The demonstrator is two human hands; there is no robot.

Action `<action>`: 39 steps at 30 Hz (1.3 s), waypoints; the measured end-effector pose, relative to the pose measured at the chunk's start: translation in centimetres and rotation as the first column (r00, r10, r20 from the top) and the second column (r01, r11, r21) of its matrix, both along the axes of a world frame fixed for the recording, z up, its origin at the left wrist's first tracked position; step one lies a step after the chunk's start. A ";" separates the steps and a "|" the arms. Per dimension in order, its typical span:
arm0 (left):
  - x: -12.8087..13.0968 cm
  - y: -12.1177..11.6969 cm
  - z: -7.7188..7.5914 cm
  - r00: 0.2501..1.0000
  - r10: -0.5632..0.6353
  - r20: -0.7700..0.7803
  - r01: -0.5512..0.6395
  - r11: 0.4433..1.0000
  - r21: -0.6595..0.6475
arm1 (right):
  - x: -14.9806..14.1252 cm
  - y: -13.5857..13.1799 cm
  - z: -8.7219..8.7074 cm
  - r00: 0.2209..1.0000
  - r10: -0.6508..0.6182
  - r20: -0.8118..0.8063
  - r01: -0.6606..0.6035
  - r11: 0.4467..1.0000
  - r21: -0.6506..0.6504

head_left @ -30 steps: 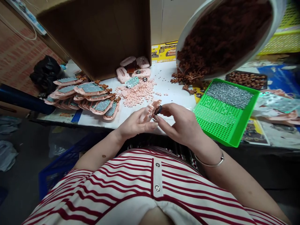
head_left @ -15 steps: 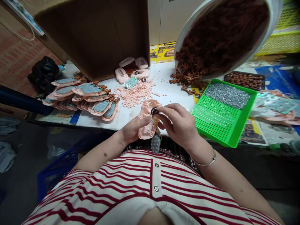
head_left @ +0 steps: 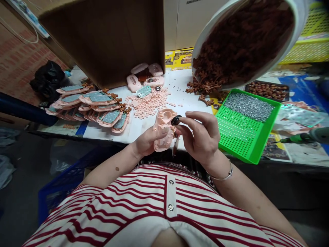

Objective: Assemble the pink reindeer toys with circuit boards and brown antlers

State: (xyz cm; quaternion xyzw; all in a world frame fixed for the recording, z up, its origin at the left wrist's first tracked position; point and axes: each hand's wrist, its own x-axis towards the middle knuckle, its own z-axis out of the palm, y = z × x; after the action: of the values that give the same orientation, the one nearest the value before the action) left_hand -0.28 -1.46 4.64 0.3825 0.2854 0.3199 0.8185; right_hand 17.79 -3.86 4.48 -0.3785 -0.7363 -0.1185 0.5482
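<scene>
Pinching disc [head_left: 175, 119] with right grip [head_left: 202, 135], left grip [head_left: 146, 140] clasping pink shell [head_left: 163, 144], panel [head_left: 189, 25] reading "DONG…"

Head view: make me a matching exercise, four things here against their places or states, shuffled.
1. Pink shell
2. Black round part
3. Small silvery pieces
4. White bucket

a. Heaped at the far end of the green tray
b. Tipped over, brown pieces inside and at its mouth
c. Held in the left hand
d. Pinched in the right hand's fingertips

Pairs: 1-c, 2-d, 3-a, 4-b
</scene>
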 end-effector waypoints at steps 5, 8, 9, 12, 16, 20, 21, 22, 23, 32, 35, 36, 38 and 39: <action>0.3 -0.2 0.2 0.998 -0.054 -0.013 0.054 0.996 0.065 | -0.3 0.4 -0.3 0.999 0.037 -0.014 -0.038 0.995 -0.092; 0.3 -0.3 0.1 0.997 -0.078 -0.007 0.078 0.994 0.080 | -0.5 0.5 -0.4 0.999 0.031 0.010 -0.030 0.994 -0.106; 0.4 -0.4 0.1 0.997 -0.076 0.001 0.076 0.994 0.084 | -0.6 0.4 -0.3 1.000 0.010 0.028 -0.007 0.995 -0.103; 0.5 -0.3 0.0 0.998 -0.064 0.023 0.062 0.994 0.092 | -0.8 0.1 0.2 0.988 -0.074 0.132 0.090 0.988 -0.122; 0.3 -0.1 -0.2 0.996 -0.082 0.024 0.080 0.992 0.098 | -0.8 -0.1 0.9 0.963 -0.101 0.250 0.149 0.972 -0.181; 0.1 0.0 -0.2 0.997 -0.069 -0.019 0.071 0.993 0.095 | -0.6 0.1 0.8 0.992 -0.018 0.127 0.051 0.965 -0.259; 0.1 0.0 -0.2 0.998 -0.051 -0.036 0.055 0.994 0.091 | -0.6 0.2 0.6 0.995 0.002 0.104 0.027 0.960 -0.279; 0.2 0.0 -0.1 0.998 -0.025 -0.049 0.029 0.996 0.086 | -0.7 0.3 0.4 0.996 0.017 0.091 0.011 0.956 -0.293; 0.3 -0.1 -0.1 0.998 0.012 -0.059 -0.008 0.997 0.083 | -0.7 0.3 0.2 0.996 0.025 0.085 0.002 0.953 -0.304; 0.4 -0.2 0.2 0.973 0.209 -0.093 -0.207 0.978 0.030 | -0.4 1.0 -1.6 0.991 0.117 -0.059 -0.131 0.878 -0.460; 0.5 -0.2 0.6 0.977 0.197 -0.076 -0.199 0.980 -0.008 | -0.4 0.9 -1.6 0.984 0.151 -0.094 -0.178 0.859 -0.481; 0.6 -0.2 0.7 0.977 0.202 -0.073 -0.203 0.979 -0.018 | -0.4 0.9 -1.5 0.981 0.162 -0.104 -0.192 0.850 -0.490; 0.9 -0.2 0.7 0.970 0.228 -0.086 -0.232 0.972 -0.031 | -0.5 1.0 -1.4 0.974 0.184 -0.129 -0.224 0.826 -0.516; 1.0 -0.2 0.7 0.964 0.247 -0.099 -0.252 0.967 -0.036 | -0.6 1.1 -1.5 0.968 0.196 -0.155 -0.249 0.810 -0.531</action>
State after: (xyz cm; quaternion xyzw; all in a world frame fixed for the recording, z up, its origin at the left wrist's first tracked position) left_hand 0.73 -1.68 5.31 0.3383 0.3767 0.3952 0.7665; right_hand 17.23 -2.80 3.00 -0.4351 -0.7523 0.1794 0.4610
